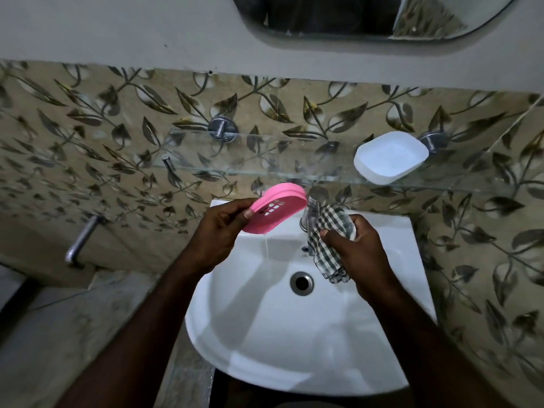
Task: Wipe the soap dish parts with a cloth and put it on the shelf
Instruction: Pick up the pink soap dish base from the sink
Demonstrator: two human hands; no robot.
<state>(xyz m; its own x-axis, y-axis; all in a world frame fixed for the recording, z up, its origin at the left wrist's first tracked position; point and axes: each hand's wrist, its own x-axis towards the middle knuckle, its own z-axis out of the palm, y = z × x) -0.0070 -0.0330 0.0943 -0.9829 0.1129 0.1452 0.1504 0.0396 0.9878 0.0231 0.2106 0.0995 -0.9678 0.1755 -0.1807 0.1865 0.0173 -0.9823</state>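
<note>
My left hand [219,231] grips the pink soap dish insert [275,208], an oval tray with small drain holes, tilted above the back left of the sink. A thin trickle of water runs off its lower edge. My right hand [357,251] holds a bunched black-and-white checked cloth [329,240] just right of the tap, a short gap from the pink part. The white soap dish base [390,157] lies on the right part of the glass shelf [235,154].
A white basin [265,334] with a round drain [301,283] lies below both hands. The chrome tap [312,210] stands between the pink part and the cloth. A metal wall tap [84,240] sticks out at the left. A mirror [368,16] hangs above.
</note>
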